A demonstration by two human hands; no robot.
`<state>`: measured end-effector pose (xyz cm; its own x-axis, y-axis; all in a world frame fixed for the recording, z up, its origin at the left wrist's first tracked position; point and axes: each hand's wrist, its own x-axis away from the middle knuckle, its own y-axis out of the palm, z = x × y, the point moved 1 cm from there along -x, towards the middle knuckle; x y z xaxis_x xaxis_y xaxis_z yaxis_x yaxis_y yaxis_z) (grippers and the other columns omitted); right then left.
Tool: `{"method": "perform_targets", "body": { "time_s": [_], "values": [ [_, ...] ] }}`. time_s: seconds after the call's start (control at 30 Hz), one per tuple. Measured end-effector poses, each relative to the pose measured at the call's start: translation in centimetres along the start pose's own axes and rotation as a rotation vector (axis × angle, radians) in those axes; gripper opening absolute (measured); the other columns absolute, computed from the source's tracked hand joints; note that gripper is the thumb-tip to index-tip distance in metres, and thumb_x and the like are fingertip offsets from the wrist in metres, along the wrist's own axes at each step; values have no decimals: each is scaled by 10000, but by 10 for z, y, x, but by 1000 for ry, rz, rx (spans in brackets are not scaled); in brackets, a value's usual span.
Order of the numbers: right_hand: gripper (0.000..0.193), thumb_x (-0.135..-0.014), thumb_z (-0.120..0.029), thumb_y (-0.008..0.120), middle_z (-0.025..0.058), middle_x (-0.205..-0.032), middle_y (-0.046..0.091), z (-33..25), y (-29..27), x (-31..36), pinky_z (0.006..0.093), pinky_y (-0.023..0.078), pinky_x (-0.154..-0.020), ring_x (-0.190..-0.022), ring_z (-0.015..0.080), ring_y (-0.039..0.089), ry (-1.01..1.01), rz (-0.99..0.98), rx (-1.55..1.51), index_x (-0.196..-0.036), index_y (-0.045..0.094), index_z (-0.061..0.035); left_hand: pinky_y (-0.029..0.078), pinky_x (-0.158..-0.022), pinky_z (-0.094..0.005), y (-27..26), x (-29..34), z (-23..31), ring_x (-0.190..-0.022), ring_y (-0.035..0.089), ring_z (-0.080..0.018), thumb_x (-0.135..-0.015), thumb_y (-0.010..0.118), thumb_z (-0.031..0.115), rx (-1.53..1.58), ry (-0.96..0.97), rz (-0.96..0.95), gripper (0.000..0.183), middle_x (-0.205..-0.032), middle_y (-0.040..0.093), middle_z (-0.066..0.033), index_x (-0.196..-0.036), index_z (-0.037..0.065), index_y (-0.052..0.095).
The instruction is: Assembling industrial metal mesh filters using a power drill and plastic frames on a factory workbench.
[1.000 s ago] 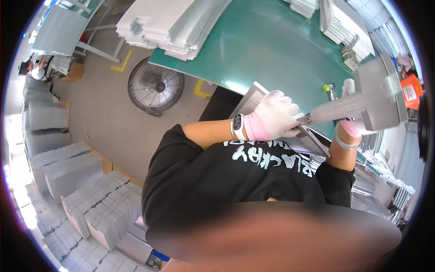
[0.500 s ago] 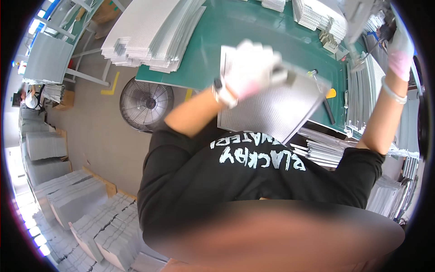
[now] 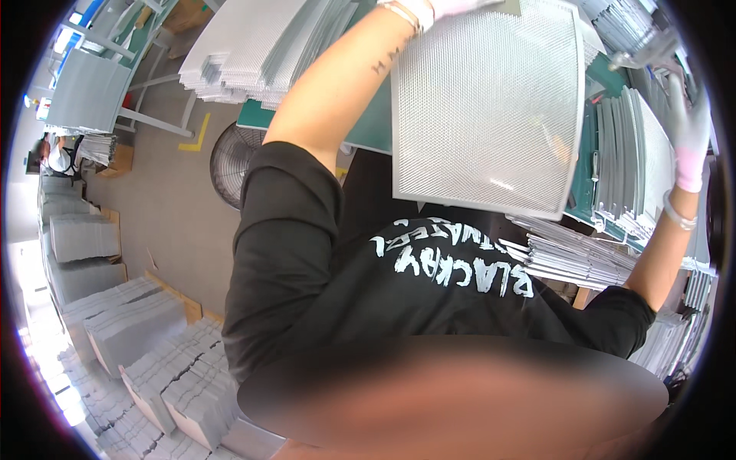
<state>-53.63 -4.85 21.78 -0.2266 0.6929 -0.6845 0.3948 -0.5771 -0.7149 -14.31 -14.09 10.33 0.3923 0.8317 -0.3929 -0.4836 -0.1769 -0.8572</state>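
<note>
A framed silver mesh panel (image 3: 487, 115) lies at the middle, its near edge reaching over my side of the green table (image 3: 373, 126). My left hand (image 3: 460, 6), in a white and pink glove, is at the panel's far edge and looks closed on it; the picture's top cuts off most of the fingers. Beside those fingers is a small grey-olive piece (image 3: 508, 8) at the panel's far edge. My right hand (image 3: 690, 126), also gloved, is raised at the far right with fingers stretched apart. Close to it is a grey metal fixture (image 3: 652, 52); contact cannot be made out.
Stacked mesh sheets (image 3: 230, 57) stand at the table's left. Thin panels (image 3: 622, 153) are racked upright on the right, with a screwdriver (image 3: 595, 165) beside them. More panels (image 3: 571, 249) lie below the table edge. A floor fan (image 3: 234, 165) stands left; stacked blocks (image 3: 138, 326) fill the lower left.
The mesh panel has turned straighter and covers the hammer-like tool's spot. My left hand has moved away from me, to the top edge. My right hand is lower.
</note>
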Motion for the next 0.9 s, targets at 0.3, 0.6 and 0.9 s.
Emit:
{"method": "perform_targets", "body": {
  "time_s": [0.3, 0.6, 0.9],
  "values": [
    [660, -865, -99, 680, 200, -1452, 471, -125, 58, 78, 404, 356, -1130, -1336, 330, 470, -116, -79, 130, -1465, 415, -31, 435, -653, -382, 26, 59, 55, -641, 615, -217, -813, 611, 477, -118, 456, 211, 315, -645, 597, -53, -727, 178, 659],
    [475, -986, -212, 532, 177, -1241, 633, -122, 67, 88, 358, 441, -1017, -1147, 272, 604, 244, -351, -535, -1418, 472, -23, 388, -680, -382, 16, 69, 75, -656, 586, -210, -815, 628, 450, -109, 551, 150, 281, -679, 580, -34, -769, 173, 639],
    [648, -877, -90, 602, 239, -1073, 679, -121, 57, 139, 416, 498, -847, -918, 388, 662, 219, -564, -359, -1486, 383, -53, 423, -983, -442, -16, 87, 64, -1072, 605, -314, -806, 704, 327, 133, 723, 263, 515, -1148, 646, -118, -1249, 77, 622]
  ]
}}
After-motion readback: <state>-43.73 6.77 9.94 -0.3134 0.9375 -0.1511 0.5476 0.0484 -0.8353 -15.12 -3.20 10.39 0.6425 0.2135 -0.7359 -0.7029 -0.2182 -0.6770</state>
